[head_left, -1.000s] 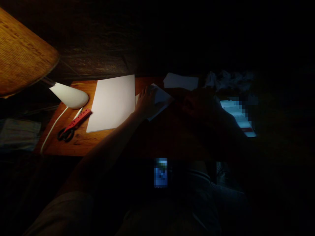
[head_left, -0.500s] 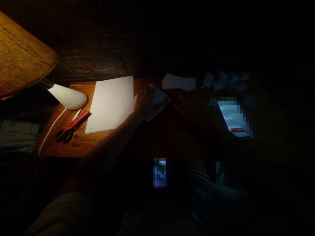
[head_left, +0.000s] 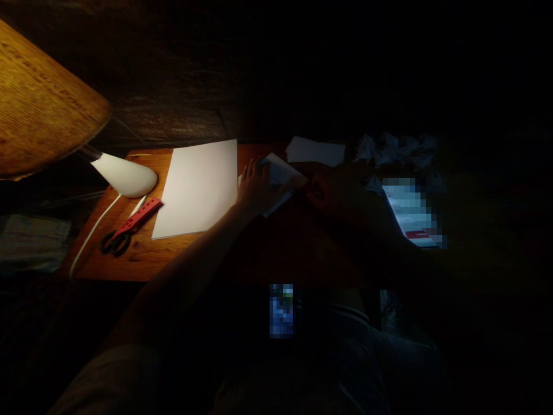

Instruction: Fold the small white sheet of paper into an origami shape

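Note:
A small white sheet of paper [head_left: 280,168] lies at an angle on the wooden table. My left hand [head_left: 256,185] rests flat on its left part, fingers spread and thumb stretched across the paper to the right. In deep shadow, my right hand [head_left: 323,191] is at the paper's right corner. Its fingers are curled in and appear closed on that corner; the darkness hides the exact grip. A larger stack of white paper [head_left: 199,187] lies just left of my left hand.
On the left stand a lamp with a woven shade [head_left: 47,109] and white base [head_left: 129,177], and scissors with black handles [head_left: 116,242] in a red cover. Behind lie cut papers [head_left: 317,151] and several crumpled or folded paper pieces [head_left: 389,151]. A lit screen [head_left: 406,210] is at right.
The whole view has shifted slightly down and to the right. My left thumb now reaches further along the paper toward its right corner. My right hand stays by that corner.

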